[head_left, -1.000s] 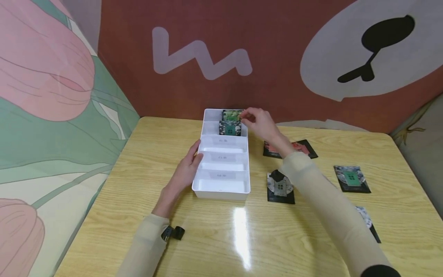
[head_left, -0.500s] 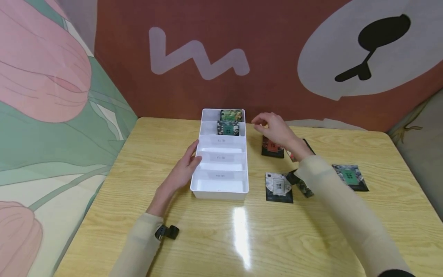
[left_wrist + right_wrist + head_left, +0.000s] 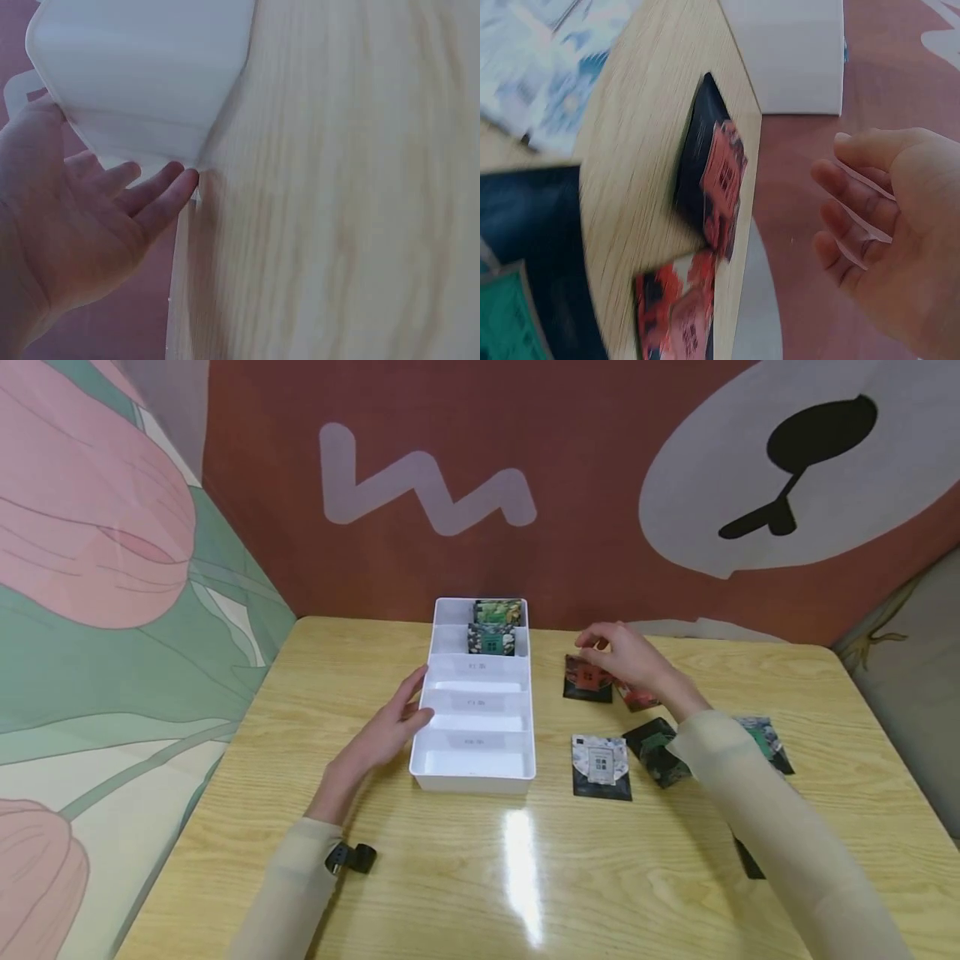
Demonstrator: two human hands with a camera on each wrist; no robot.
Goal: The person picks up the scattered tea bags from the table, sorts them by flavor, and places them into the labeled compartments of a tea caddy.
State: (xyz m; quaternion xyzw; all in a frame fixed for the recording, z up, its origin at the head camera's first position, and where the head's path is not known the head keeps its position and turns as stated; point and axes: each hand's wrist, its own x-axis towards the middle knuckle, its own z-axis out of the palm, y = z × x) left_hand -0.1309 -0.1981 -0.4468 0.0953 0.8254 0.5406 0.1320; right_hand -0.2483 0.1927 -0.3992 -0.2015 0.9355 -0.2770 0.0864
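Observation:
A long white divided box (image 3: 474, 783) stands on the table. My left hand (image 3: 382, 735) rests against its left side, thumb at the rim; in the left wrist view the extended fingers (image 3: 161, 199) touch the wall near its base. Two groups of flat packets, green ones (image 3: 498, 612) and a dark one with a green label (image 3: 491, 641), stand in the two rear compartments. My right hand (image 3: 632, 656), empty with fingers loosely bent, hovers right of the box. Below it lie a black packet with a red label (image 3: 588, 678) and a red-patterned packet (image 3: 637, 697), partly hidden.
Nearer me on the wooden table (image 3: 420, 893) lie a white-and-black packet (image 3: 602, 768) and a dark green-labelled packet (image 3: 654, 750). Another green-labelled packet (image 3: 772, 745) and a black packet (image 3: 748, 860) are partly behind my right sleeve. A painted red wall (image 3: 420, 568) borders the table's far edge.
My right hand has moved away from the box's rear compartments, rightward to above the red packets. My left hand stays at the box's side.

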